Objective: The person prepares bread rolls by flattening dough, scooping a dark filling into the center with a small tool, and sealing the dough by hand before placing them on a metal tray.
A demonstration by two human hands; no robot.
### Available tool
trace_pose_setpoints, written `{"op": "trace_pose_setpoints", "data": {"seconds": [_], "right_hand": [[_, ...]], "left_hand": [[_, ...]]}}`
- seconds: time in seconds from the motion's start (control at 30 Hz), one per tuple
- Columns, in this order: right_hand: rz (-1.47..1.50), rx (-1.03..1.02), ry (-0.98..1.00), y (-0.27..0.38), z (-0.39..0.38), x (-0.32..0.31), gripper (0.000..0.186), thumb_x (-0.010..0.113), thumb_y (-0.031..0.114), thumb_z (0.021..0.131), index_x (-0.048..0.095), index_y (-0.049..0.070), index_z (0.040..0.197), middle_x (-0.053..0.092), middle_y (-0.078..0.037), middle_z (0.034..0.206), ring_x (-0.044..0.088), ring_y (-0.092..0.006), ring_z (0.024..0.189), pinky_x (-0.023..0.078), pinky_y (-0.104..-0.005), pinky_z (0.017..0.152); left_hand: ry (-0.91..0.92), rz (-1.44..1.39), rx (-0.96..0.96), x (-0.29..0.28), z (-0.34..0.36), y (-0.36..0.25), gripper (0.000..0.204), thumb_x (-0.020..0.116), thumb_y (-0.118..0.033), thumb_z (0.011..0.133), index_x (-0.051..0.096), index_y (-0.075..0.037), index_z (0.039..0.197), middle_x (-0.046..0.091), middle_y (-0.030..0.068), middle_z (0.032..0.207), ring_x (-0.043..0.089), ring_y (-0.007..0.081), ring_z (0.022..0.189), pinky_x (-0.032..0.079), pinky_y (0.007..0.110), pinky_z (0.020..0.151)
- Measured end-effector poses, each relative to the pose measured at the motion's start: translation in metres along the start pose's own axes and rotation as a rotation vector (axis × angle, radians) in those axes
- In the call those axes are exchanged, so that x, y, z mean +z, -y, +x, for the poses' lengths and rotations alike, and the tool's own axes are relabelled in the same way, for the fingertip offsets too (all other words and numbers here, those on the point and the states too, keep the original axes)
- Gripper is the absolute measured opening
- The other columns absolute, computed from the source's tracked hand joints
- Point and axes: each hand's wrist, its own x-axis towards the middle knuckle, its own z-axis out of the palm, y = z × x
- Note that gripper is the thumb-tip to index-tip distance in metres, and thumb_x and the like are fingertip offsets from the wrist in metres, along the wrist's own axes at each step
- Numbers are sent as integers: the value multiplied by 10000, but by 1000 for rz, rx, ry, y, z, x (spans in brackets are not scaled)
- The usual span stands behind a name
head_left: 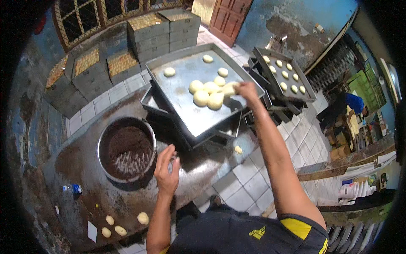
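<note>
Pale dough balls (215, 100) lie clustered on the large metal tray (182, 112) in front of me, several touching each other. My right hand (247, 90) reaches over the tray's right side, its fingers closed on a dough piece (229, 89) that looks slightly smeared at the cluster's edge. Three separate dough balls (169, 72) sit toward the tray's far side. My left hand (167, 170) is open above the table, thumb apart from the fingers and nothing in it. Beside it stands a round metal pot (153, 146) of dark brown crumbly filling (127, 146).
Loose dough balls (120, 230), a white card (91, 231) and a small bottle (72, 189) lie on the worn table (80, 156). Another tray of dough (289, 76) stands at right. Filled metal boxes (148, 36) line the far wall. A person (354, 103) bends at far right.
</note>
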Motion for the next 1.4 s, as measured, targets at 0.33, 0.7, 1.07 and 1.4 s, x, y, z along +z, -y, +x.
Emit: {"op": "trace_pose_setpoints", "data": {"seconds": [0.33, 0.7, 1.07, 1.4], "right_hand": [[-28, -844, 36, 50, -289, -43, 278, 751, 125, 856, 678, 33, 1109, 653, -133, 1088, 663, -269, 966, 543, -372, 835], [833, -22, 724, -20, -364, 17, 327, 718, 119, 940, 653, -6, 1234, 711, -38, 1063, 639, -106, 934, 503, -277, 864], [143, -1096, 841, 10, -422, 184, 225, 652, 160, 957, 693, 44, 1146, 696, -194, 1079, 667, -376, 936, 536, -419, 850], [-158, -829, 761, -34, -348, 370, 229, 636, 158, 964, 639, 11, 1140, 660, -236, 958, 647, -416, 960, 513, -475, 812]], "left_hand": [[-84, -961, -297, 167, -12, -84, 401, 500, -374, 1081, 584, 1, 1196, 647, 62, 1078, 589, 124, 974, 504, 294, 840], [-395, -340, -409, 162, -96, -38, 501, 504, -502, 1055, 595, -59, 837, 585, -1, 755, 525, 78, 657, 441, 270, 575], [-350, -539, -967, 30, -247, 70, 514, 611, -179, 1009, 458, -60, 1484, 569, 80, 1421, 547, 184, 1278, 438, 340, 1078], [-363, -334, -611, -152, -193, 94, 877, 838, 45, 727, 421, -79, 1488, 583, 58, 1255, 567, 149, 1141, 462, 306, 1021]]}}
